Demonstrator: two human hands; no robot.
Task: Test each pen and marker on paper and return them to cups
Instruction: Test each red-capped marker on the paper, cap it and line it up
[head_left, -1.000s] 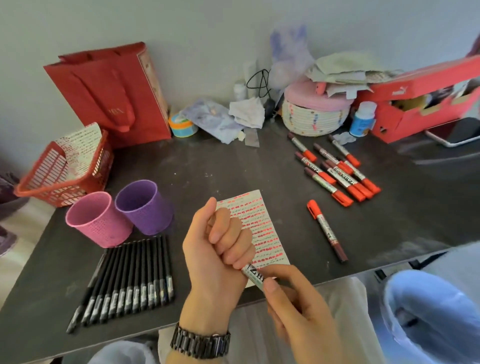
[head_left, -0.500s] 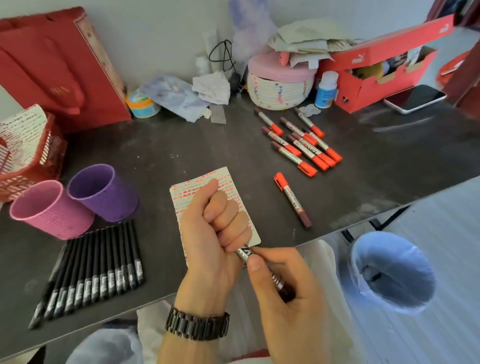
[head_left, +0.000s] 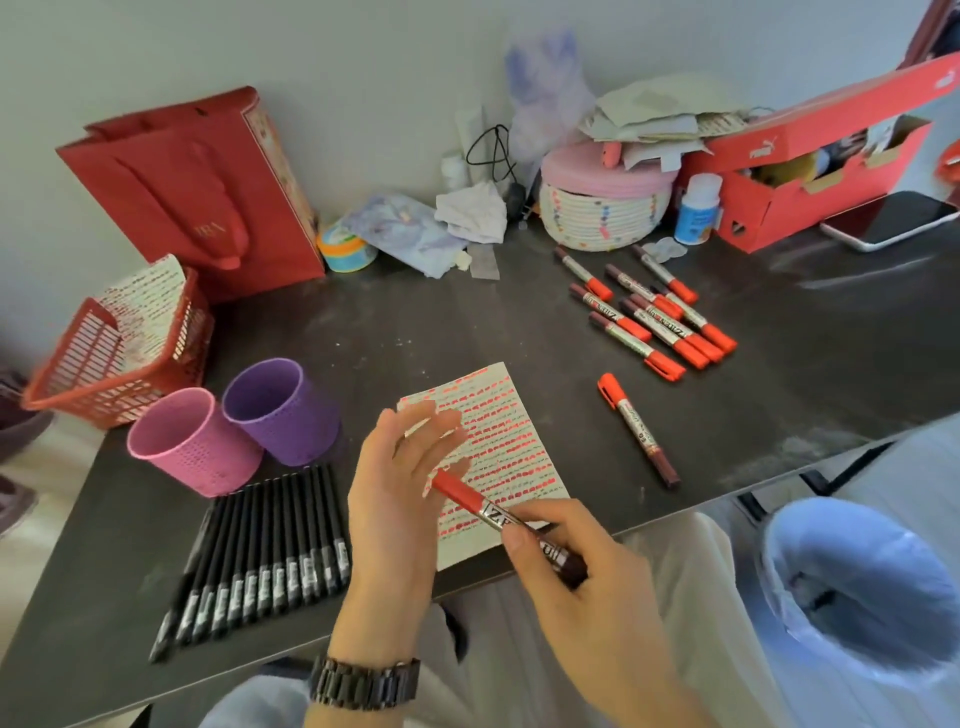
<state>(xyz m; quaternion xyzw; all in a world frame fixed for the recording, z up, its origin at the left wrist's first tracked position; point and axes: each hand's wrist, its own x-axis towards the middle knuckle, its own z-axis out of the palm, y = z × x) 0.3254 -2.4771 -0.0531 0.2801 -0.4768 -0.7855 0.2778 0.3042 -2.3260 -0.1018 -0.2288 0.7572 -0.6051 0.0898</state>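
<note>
Gripping a capped red marker (head_left: 506, 519) over the scribbled paper (head_left: 511, 441) at the worktop's (head_left: 779, 374) near edge, the right hand (head_left: 587, 582) is curling around its barrel; the left hand (head_left: 400, 499) is hovering beside it, fingers loosely spread.

red bag (head_left: 197, 197) | red basket (head_left: 98, 353) | red shoebox (head_left: 769, 218) | woven bowl (head_left: 602, 218) | possibly phone (head_left: 893, 218)
</note>
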